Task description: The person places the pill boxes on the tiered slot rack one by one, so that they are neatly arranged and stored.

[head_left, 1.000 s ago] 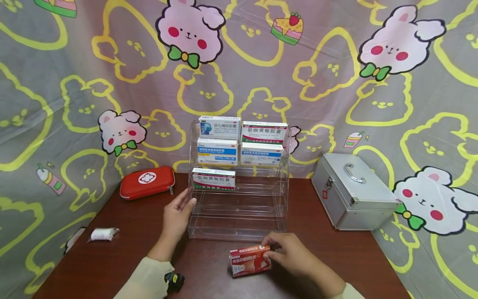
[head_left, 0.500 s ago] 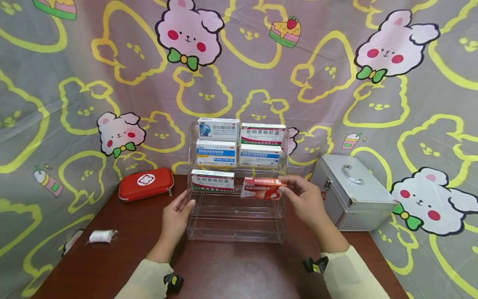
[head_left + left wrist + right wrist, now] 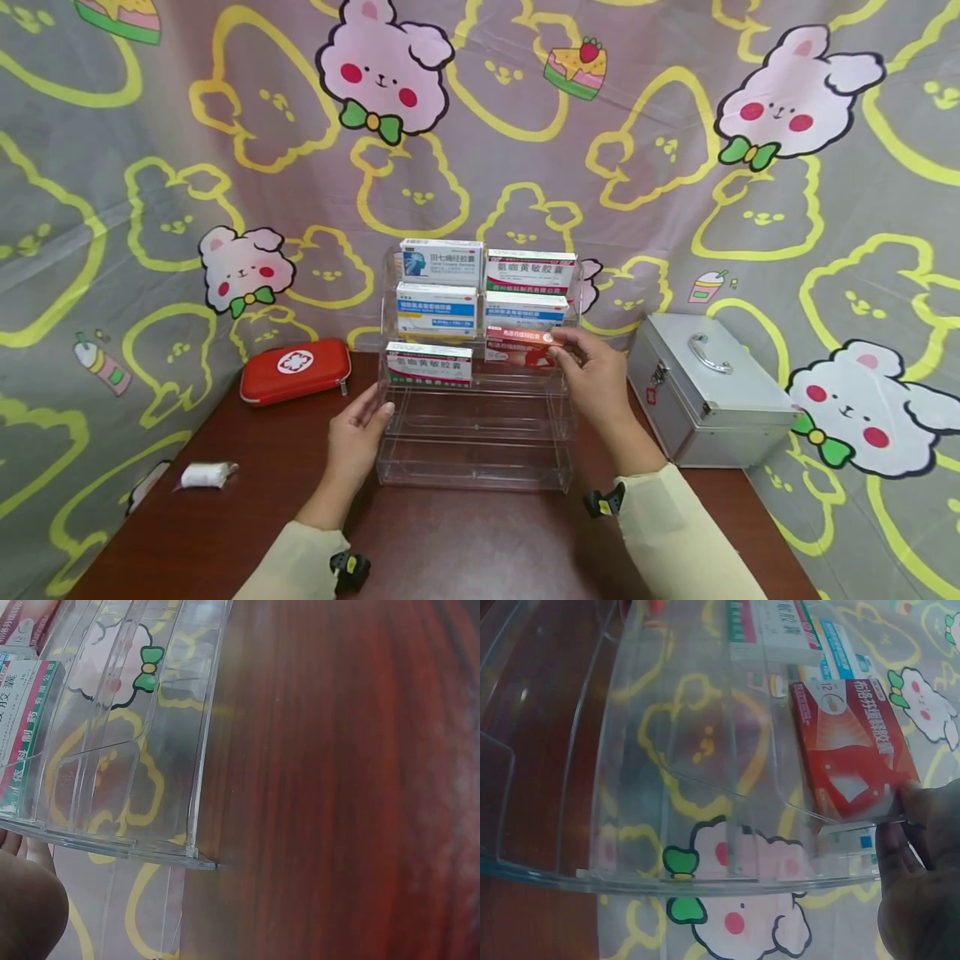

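Note:
My right hand pinches a red-orange medicine box by its right end, thumb in front. The box is at the right side of a clear tiered display rack, level with the third row and overlapping the lower part of a blue-and-white box. In the right wrist view, the red box is tilted, with my fingers at its lower end. My left hand touches the rack's left side, near a white, red and green box; its fingers look fairly straight and are partly hidden.
The upper tiers hold several medicine boxes, among them a grey-white one. A red zippered case and a white wrapped roll lie at left. A silver metal case stands at right. Patterned cloth hangs behind the brown table.
My right hand has lifted the red-orange box from the table in front of the rack, up to the third row's right side, then slightly higher. My left hand stays at the rack's side.

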A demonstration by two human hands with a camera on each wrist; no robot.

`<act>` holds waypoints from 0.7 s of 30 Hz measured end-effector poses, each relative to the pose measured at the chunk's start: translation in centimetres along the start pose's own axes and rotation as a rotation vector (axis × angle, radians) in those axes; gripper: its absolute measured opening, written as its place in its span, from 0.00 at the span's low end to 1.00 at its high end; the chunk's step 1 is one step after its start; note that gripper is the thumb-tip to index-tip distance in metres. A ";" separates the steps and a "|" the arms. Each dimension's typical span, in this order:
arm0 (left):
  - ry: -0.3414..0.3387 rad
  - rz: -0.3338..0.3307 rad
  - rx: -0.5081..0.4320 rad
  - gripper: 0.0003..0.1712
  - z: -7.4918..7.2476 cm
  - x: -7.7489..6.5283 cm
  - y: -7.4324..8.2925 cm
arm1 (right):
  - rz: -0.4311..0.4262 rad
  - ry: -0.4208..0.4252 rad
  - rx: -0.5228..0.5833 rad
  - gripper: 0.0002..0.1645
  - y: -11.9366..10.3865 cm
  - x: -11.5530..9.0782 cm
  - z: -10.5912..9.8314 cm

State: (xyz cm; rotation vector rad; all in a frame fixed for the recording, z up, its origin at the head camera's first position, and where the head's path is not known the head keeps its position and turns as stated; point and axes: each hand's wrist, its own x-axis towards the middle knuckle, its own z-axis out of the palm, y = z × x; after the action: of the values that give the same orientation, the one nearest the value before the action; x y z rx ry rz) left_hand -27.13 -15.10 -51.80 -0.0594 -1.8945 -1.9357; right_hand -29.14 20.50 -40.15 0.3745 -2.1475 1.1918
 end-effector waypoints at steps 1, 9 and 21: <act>-0.001 -0.001 0.000 0.30 0.0 0.0 0.0 | -0.005 -0.005 0.002 0.16 0.1 0.0 0.1; -0.007 -0.012 0.022 0.31 -0.1 0.1 0.0 | -0.081 -0.056 -0.206 0.15 0.5 0.0 0.8; -0.002 -0.007 -0.004 0.30 0.1 0.1 0.0 | -0.061 -0.223 -0.477 0.18 -0.6 -0.6 0.8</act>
State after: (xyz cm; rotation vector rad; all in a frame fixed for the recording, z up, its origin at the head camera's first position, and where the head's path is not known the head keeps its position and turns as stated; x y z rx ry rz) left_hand -27.20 -15.06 -51.75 -0.0555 -1.8949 -1.9443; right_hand -28.71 19.47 -40.43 0.3671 -2.5020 0.5933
